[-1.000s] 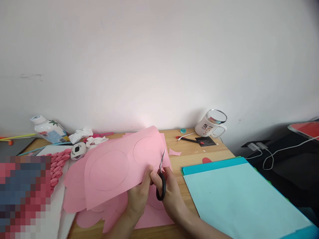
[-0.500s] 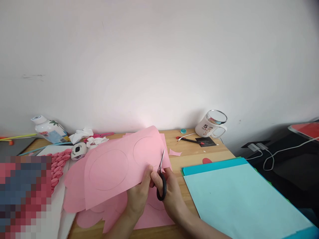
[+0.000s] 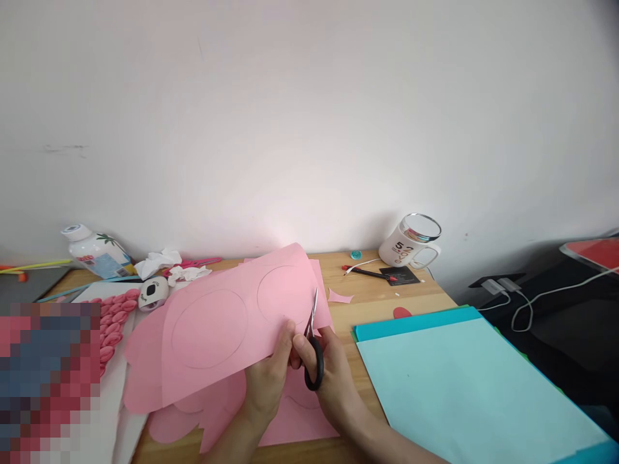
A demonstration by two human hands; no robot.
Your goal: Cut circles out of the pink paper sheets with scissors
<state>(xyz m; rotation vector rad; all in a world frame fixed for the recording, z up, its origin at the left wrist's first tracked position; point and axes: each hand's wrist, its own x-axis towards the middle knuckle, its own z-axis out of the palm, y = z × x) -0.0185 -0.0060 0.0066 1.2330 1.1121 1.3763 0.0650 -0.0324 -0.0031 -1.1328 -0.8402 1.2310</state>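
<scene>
My left hand (image 3: 271,374) pinches the lower edge of a pink paper sheet (image 3: 207,374), thumb on top. Two pencil-drawn ovals show on the sheet, which is lifted and curls at its top right. My right hand (image 3: 333,374) is closed round the black handles of a pair of scissors (image 3: 313,367). The blades point up along the right edge of the sheet and look nearly closed. Both hands are almost touching. Under the raised sheet lie more pink paper (image 3: 300,425) and several rounded pink cut-outs (image 3: 171,425).
A stack of blue paper (image 3: 464,386) lies at the right. Behind it stand a white mug (image 3: 401,248), a black pen (image 3: 370,273) and a pink scrap (image 3: 340,296). A bottle (image 3: 97,254), crumpled tissue (image 3: 157,263) and a white round-cornered device (image 3: 153,293) sit at the back left.
The pink sheet has shifted very slightly left. Both hands keep nearly the same place, still holding the sheet and the scissors.
</scene>
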